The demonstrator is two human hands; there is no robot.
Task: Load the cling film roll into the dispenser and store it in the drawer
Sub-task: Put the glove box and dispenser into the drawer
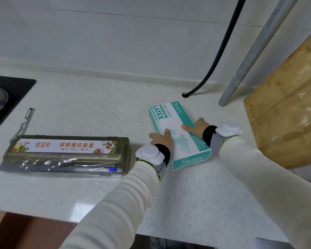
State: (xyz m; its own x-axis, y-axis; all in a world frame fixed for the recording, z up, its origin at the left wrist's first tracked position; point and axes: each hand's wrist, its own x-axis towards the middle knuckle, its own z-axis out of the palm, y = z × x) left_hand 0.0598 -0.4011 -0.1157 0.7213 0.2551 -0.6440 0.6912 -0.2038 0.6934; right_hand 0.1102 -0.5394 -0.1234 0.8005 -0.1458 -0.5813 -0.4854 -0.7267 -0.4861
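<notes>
Head view: both hands sit on a teal-and-white glove box (169, 119) lying flat on the speckled worktop (97, 108), approx. at 4 o'clock from frame centre. L hand (160, 139) clasps the box's 9 o'clock side, thumb laid on the top panel, remaining fingers down the side wall and mostly hidden from me. R hand (194, 126) mirrors it on the 3 o'clock side, thumb on top, fingers over the edge. So the box is pinched between the two hands, each wrapped round one long edge. Each wrist carries a white puck on a strap, w/ pale sleeves behind. The cling film dispenser (66, 153), olive-green w/ a printed label, lies at 9 o'clock from the L hand, lid down, long axis across the frame. I see neither hand touching it. Crumpled clear film (43, 164) runs along its front lip, w/ a blue slider (112, 169) near the lip's 3 o'clock end. A grey peeler (26, 121) lies at 11 o'clock from the dispenser, just beside its corner. Black hob (7, 90) at the frame's 9 o'clock edge. Black hose (221, 51) and metal pipe (250, 56) stand at 1 o'clock from the box; wooden board (285, 105) at 3 o'clock.
</notes>
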